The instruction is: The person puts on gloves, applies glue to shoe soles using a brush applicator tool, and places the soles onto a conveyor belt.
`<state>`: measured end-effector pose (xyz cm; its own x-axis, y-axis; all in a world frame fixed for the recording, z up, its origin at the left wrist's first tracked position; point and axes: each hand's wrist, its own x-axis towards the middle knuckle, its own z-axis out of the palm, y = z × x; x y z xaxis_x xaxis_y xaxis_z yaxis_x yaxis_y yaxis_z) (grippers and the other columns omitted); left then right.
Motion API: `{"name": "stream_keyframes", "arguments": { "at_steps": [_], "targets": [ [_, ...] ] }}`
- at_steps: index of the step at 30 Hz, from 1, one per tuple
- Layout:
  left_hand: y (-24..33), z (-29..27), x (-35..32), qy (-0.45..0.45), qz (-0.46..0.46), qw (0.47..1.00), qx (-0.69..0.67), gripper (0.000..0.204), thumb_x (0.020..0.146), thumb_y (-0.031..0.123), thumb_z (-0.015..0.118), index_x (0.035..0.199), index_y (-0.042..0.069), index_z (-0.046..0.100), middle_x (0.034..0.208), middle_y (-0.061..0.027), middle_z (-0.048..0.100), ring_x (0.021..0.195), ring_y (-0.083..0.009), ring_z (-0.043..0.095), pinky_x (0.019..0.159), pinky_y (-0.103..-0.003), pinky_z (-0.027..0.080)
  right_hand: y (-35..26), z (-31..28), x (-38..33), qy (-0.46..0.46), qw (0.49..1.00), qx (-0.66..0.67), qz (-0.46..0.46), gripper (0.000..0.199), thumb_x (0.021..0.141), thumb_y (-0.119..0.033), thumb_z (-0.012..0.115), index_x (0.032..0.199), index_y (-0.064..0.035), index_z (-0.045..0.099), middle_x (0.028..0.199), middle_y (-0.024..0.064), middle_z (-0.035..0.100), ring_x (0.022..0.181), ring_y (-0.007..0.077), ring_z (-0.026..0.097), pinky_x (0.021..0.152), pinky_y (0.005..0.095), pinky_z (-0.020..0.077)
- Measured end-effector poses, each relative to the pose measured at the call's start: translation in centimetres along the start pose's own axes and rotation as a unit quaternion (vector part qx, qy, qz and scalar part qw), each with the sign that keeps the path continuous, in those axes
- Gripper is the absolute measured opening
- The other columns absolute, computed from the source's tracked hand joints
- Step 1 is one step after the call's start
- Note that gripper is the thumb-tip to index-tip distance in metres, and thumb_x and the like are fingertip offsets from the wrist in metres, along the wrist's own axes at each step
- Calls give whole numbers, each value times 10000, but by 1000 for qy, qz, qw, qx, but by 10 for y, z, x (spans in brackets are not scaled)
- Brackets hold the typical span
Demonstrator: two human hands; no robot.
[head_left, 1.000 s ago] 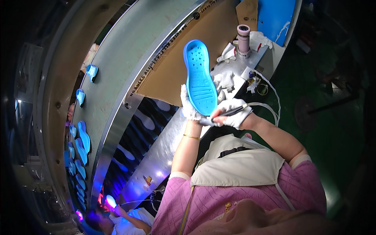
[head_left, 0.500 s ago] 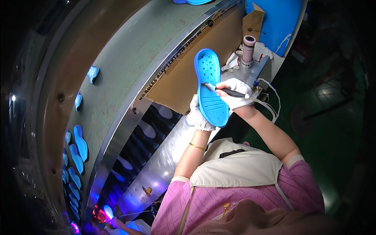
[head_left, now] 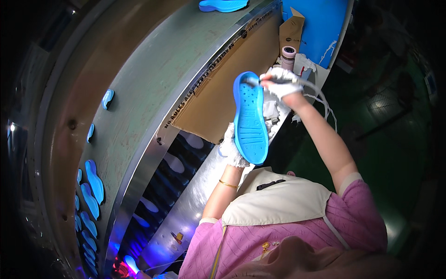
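A bright blue shoe sole [head_left: 251, 123] is held up in my gloved left hand [head_left: 229, 149], which grips its near left edge; most of those fingers are behind it. Small holes dot the sole's far half, and ridges cross its near half. My right hand [head_left: 281, 83], in a white glove that leaves some fingertips bare, is closed round a brush at the sole's far end. Part of the brush [head_left: 253, 82] lies over the inner face there, slightly blurred. From the back of this hand a pale hose [head_left: 317, 89] curves down to the right.
To the left runs a green conveyor belt [head_left: 153, 76] carrying several blue soles [head_left: 94, 181]. Cardboard [head_left: 232, 95] leans along its metal edge. A pink bottle [head_left: 288, 57] and white gloves stand behind my right hand. Lower left, another person's arm is beside a lit sole [head_left: 131, 264].
My right hand has moved the brush from the sole's middle to its far end. The sole sits slightly lower and more upright. Another sole shows more fully at the top of the belt.
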<state>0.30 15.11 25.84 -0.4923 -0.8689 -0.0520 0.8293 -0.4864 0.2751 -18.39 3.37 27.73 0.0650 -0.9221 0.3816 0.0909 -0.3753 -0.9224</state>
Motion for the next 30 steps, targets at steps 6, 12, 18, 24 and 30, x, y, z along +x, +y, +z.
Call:
{"name": "stream_keyframes", "arguments": {
  "at_steps": [6,12,18,24,30],
  "targets": [
    [16,-8,-3,27,64,995,76,660,910,517,399,1278,-27,472,1181,-212,586,977,-351,616,883,-462,504,-3,35,-54,-39,990,10,-133,203,710,47,751,874,-47,676,851,57,665,804,139,633,714,267,506],
    [27,-21,-5,103,103,977,157,486,935,421,453,1204,25,536,1083,-152,638,925,-288,644,837,-420,535,-51,28,-56,-63,973,-92,-201,147,760,5,721,887,-37,659,888,79,657,839,182,632,767,298,512],
    [39,24,1,45,162,959,229,688,872,529,399,1304,-5,442,1161,-225,583,977,-383,612,881,-471,500,-70,17,-60,-157,926,-227,-259,163,739,-85,729,888,-81,662,903,78,657,838,232,653,722,313,517],
    [134,102,47,-74,199,958,192,832,833,547,483,1344,-87,310,1250,-270,451,1180,-414,452,1023,-518,388,-42,4,-88,12,998,53,35,193,747,-1,727,923,-41,660,870,43,662,811,120,632,747,263,508],
    [180,84,65,29,191,981,-14,586,974,366,264,1446,20,230,1518,-173,207,1407,-332,179,1146,-539,138,84,-6,-124,59,926,264,263,173,786,59,653,934,-29,633,914,54,629,875,141,599,790,264,488]
  ]
}}
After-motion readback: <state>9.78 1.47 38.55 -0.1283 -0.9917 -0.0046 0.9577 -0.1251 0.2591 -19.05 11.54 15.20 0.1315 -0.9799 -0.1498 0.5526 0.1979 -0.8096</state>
